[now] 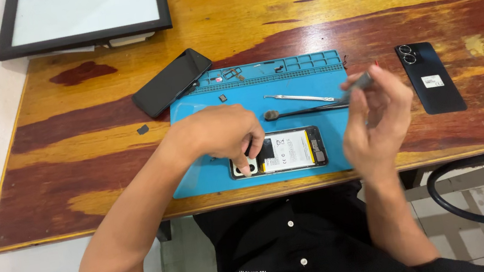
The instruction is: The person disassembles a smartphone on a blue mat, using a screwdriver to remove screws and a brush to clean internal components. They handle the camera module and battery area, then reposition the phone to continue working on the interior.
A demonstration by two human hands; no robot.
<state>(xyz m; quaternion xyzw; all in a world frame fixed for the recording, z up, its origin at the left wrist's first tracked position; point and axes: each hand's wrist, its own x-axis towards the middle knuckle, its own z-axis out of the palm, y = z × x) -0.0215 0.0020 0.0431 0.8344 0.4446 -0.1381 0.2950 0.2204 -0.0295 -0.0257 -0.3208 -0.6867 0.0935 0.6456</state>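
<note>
An opened phone (290, 150) with its back cover off lies on a blue work mat (310, 83), its white battery showing. My left hand (223, 138) rests on the phone's left end, fingers pressing down near the camera corner. My right hand (377, 121) is raised above the mat's right edge and holds a slim grey tool (358, 83) between the fingertips; it is blurred. Metal tweezers (302, 97) and a dark-handled tool (298, 111) lie on the mat behind the phone.
A black phone (171, 81) lies face up at the mat's left corner. A dark phone back cover (430, 77) lies to the right. A framed white panel (83, 16) sits at the back left. Small parts sit in the mat's tray compartments (270, 68). A small dark chip (142, 129) lies on the wooden table (91, 174).
</note>
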